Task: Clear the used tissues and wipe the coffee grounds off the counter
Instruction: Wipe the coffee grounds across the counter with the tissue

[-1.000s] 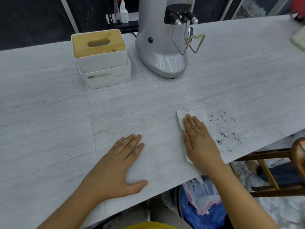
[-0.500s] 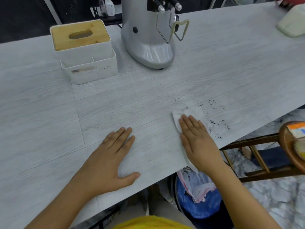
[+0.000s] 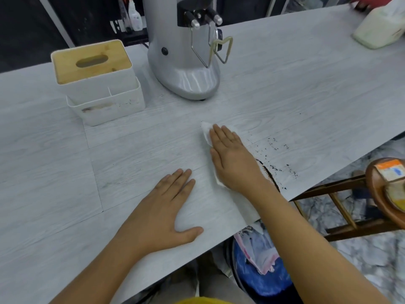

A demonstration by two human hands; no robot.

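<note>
My right hand [image 3: 232, 159] lies flat on a white tissue [image 3: 206, 131] and presses it onto the pale wood-grain counter [image 3: 131, 154]. The tissue's near end [image 3: 246, 208] reaches the counter's front edge under my forearm. Dark coffee grounds [image 3: 276, 146] lie scattered just right of this hand. A denser line of grounds [image 3: 270, 175] runs along my wrist. My left hand [image 3: 162, 213] rests palm down on the bare counter to the left, holding nothing.
A silver coffee grinder [image 3: 184, 69] stands behind the tissue. At the back left is a white tissue box with a wooden lid [image 3: 92, 62]. A soft tissue pack [image 3: 379, 29] lies far right. Below the edge are a blue bin [image 3: 260, 279] and a wooden stool [image 3: 383, 189].
My right hand has slid the tissue away from the front edge toward the grinder. A dark line of grounds now shows beside my wrist. The left hand stays flat.
</note>
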